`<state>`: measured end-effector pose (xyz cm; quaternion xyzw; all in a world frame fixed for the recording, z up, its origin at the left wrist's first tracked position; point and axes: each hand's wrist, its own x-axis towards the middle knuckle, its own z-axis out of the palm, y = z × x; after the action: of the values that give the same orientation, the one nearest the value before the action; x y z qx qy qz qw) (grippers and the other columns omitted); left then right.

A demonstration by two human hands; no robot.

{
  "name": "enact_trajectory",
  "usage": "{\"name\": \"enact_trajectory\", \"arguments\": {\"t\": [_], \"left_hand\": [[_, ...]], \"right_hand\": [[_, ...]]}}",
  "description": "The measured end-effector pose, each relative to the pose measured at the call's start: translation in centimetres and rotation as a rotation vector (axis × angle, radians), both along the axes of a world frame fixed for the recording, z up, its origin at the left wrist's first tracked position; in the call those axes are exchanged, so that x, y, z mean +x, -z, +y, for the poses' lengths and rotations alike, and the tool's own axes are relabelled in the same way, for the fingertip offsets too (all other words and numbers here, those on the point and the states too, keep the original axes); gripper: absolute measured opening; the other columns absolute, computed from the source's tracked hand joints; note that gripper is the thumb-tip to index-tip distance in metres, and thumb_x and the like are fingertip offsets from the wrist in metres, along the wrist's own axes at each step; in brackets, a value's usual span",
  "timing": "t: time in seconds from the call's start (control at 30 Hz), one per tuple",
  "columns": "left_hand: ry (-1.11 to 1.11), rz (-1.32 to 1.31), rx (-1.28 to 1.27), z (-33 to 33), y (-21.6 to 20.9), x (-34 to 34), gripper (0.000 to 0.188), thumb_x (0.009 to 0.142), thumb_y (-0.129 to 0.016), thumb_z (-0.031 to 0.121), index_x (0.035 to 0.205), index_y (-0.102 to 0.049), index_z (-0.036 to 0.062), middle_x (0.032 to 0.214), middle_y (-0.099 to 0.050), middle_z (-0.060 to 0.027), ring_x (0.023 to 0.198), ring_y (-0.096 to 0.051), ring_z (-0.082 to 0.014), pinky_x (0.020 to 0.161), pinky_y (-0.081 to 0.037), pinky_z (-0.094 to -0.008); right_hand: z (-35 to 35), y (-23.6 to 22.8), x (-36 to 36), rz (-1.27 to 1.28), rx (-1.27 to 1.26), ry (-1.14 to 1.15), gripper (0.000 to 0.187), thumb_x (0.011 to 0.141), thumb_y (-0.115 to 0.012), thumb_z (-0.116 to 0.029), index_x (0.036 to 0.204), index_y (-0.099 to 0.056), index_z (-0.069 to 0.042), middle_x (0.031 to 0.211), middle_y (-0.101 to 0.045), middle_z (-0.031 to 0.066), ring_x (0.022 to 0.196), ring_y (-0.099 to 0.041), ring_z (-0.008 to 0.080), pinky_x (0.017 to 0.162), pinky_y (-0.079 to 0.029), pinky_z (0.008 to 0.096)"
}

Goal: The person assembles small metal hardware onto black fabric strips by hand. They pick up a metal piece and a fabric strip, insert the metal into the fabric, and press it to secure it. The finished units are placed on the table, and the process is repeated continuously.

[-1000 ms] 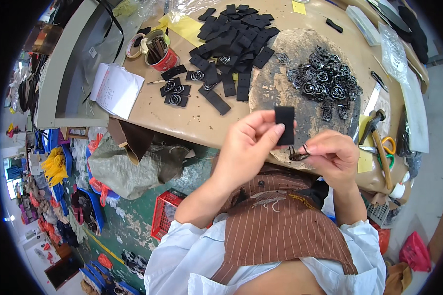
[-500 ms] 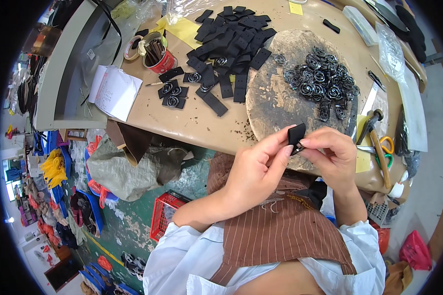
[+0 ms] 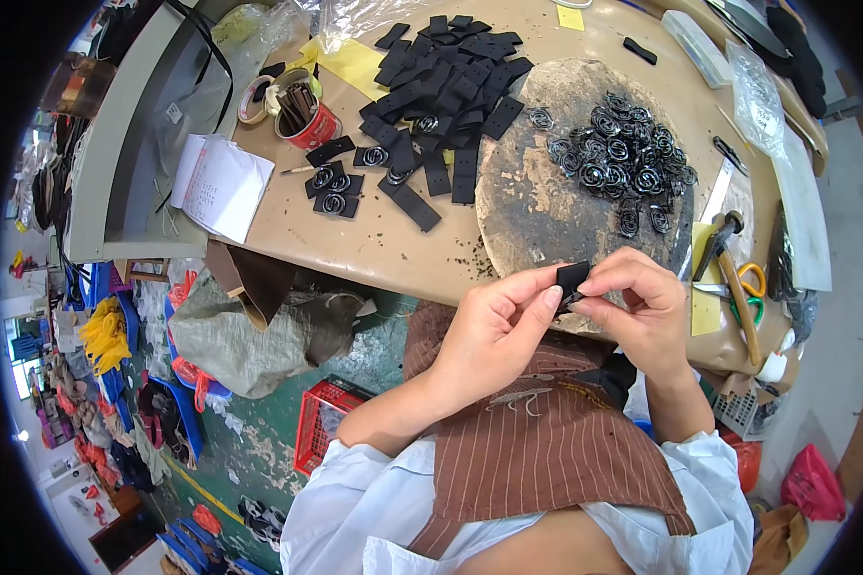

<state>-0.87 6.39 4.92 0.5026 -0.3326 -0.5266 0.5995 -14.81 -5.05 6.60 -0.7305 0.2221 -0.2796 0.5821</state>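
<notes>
Between my two hands, above the near edge of a round worn board (image 3: 518, 192), is a black strap piece (image 3: 572, 278). My left hand (image 3: 499, 321) pinches it between thumb and fingers. My right hand (image 3: 638, 302) has its thumb and fingertips closed at the strap's right edge; a small dark part there is mostly hidden by the fingers. On the board lies a heap of shiny black spiral ornaments (image 3: 618, 149). A large pile of flat black strap pieces (image 3: 446, 81) spreads to its left, and several of the nearer ones carry spiral ornaments (image 3: 334, 203).
A hammer (image 3: 735, 278) and orange-handled scissors (image 3: 753, 280) lie at the right. A red can (image 3: 309, 125) of brown sticks and an open notebook (image 3: 222, 187) are at the left. Below the table edge stand a grey-green sack (image 3: 244, 335) and a red crate (image 3: 318, 426).
The strap piece has come slightly lower and is turned a little between my fingers. My right fingertips have shifted up along its edge. The view itself has moved slightly.
</notes>
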Motion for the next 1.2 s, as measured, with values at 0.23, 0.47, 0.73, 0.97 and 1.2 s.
{"name": "enact_trajectory", "arguments": {"t": [0.23, 0.47, 0.73, 0.97, 1.2], "left_hand": [[-0.031, 0.254, -0.014, -0.2, 0.2, 0.1, 0.03, 0.092, -0.05, 0.005, 0.122, -0.048, -0.0007, 0.105, -0.061, -0.0068, 0.095, -0.058, -0.0101, 0.081, -0.05, -0.0242], [-0.22, 0.407, -0.071, -0.8, 1.0, -1.4, 0.026, 0.086, -0.06, 0.003, 0.111, -0.054, 0.0015, 0.096, -0.058, -0.0051, 0.088, -0.057, -0.0103, 0.079, -0.048, -0.0225], [-0.282, -0.309, -0.03, -1.1, 1.2, -0.2, 0.022, 0.078, -0.069, 0.008, 0.099, -0.065, 0.0017, 0.083, -0.064, -0.0034, 0.078, -0.058, -0.0089, 0.081, -0.044, -0.0255], [-0.252, -0.085, -0.103, -1.8, 1.6, 0.0, 0.017, 0.083, -0.065, 0.011, 0.098, -0.065, 0.0021, 0.085, -0.064, -0.0028, 0.078, -0.056, -0.0072, 0.079, -0.044, -0.024], [-0.07, 0.368, -0.018, -2.5, 0.8, 0.4, 0.017, 0.087, -0.062, 0.013, 0.098, -0.059, -0.0001, 0.087, -0.06, 0.0001, 0.081, -0.052, -0.0042, 0.074, -0.042, -0.02]], "right_hand": [[0.9, 2.0, 0.3, -0.114, 0.232, 0.078, 0.031, 0.075, -0.07, -0.002, 0.104, -0.059, 0.0, 0.102, -0.049, 0.0052, 0.094, -0.053, 0.0123, 0.081, -0.043, 0.0248], [0.8, 3.1, 0.4, -0.171, 0.286, 0.009, 0.028, 0.079, -0.067, -0.001, 0.105, -0.058, 0.001, 0.11, -0.045, 0.0085, 0.1, -0.05, 0.0149, 0.087, -0.041, 0.0266], [1.2, 2.0, 0.5, -0.187, 0.461, 0.173, 0.015, 0.081, -0.064, 0.001, 0.096, -0.062, 0.002, 0.093, -0.059, 0.0053, 0.083, -0.058, 0.0087, 0.073, -0.047, 0.0208], [0.8, 2.2, 1.1, -0.221, 0.254, 0.154, 0.011, 0.083, -0.064, 0.0, 0.093, -0.061, 0.003, 0.084, -0.059, 0.002, 0.078, -0.055, 0.0067, 0.069, -0.044, 0.0185], [-0.2, 1.6, 0.6, -0.217, 0.512, 0.01, 0.01, 0.085, -0.063, -0.008, 0.09, -0.059, 0.0, 0.085, -0.061, 0.0, 0.079, -0.054, 0.0041, 0.069, -0.044, 0.0185]]}}
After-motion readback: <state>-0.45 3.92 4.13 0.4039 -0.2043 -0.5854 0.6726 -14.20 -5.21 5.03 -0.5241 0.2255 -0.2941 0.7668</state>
